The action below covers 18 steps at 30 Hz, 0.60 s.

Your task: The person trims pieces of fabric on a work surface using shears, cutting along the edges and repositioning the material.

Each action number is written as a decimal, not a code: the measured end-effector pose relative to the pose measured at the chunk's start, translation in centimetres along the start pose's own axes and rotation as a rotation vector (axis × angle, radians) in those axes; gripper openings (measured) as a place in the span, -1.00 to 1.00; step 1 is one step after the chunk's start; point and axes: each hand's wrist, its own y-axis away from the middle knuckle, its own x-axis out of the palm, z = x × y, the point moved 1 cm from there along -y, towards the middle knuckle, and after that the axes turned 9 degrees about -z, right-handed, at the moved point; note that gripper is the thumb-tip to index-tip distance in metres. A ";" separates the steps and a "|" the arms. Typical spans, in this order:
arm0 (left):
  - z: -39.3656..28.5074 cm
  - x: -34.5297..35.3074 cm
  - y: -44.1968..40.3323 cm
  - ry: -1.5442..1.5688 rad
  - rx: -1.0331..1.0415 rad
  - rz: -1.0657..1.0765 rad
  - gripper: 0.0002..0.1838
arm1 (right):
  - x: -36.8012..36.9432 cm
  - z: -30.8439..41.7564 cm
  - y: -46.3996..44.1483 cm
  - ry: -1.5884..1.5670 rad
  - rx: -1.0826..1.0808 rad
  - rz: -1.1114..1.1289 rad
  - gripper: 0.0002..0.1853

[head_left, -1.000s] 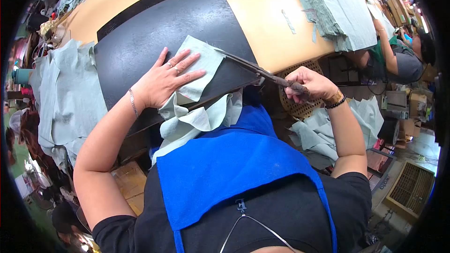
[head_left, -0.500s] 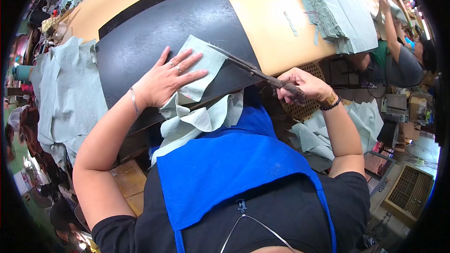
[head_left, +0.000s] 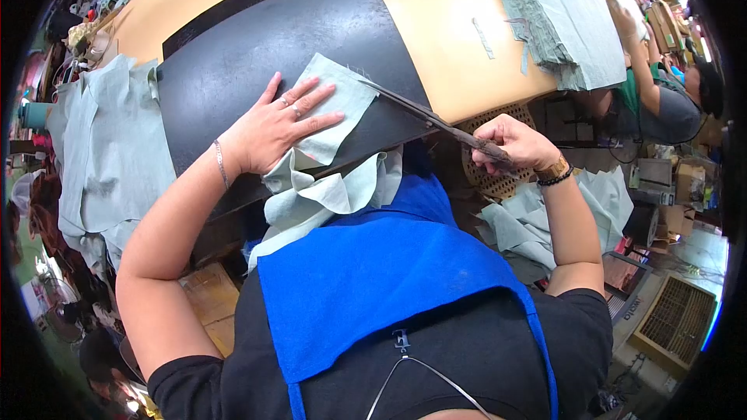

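Observation:
My left hand (head_left: 288, 126) lies flat with fingers spread on a pale grey-green piece of fabric (head_left: 350, 105), which rests on a black board (head_left: 272, 47). The fabric's lower part hangs in folds (head_left: 334, 193) over the board's near edge, against my blue apron (head_left: 389, 264). In my right hand (head_left: 517, 144) is a pair of long dark scissors (head_left: 424, 115), its grips looking wrapped. The scissor blades point up and left, and their tips lie at the fabric's upper right edge. The blades appear close together.
Stacked fabric (head_left: 560, 23) lies at the table's right. More fabric hangs on the left (head_left: 117, 148) and lies bunched below my right hand (head_left: 576, 214). A narrow fabric scrap (head_left: 482, 39) is on the yellow table (head_left: 455, 70). A co-worker (head_left: 669, 97) stands at the far right.
The view shifts slightly. The scissor blades look closer together, with the tips still at the fabric's edge. My left hand stays in place. The co-worker's arms have moved.

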 end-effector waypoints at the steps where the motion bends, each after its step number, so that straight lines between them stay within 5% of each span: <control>1: 0.0 0.0 0.0 -0.004 0.002 -0.001 -0.26 | 0.0 0.0 0.0 -0.020 -0.009 0.007 -0.73; 18: 0.1 0.2 0.1 -0.020 0.010 -0.013 -0.24 | 0.2 0.6 -3.0 -0.001 -0.051 0.032 -0.72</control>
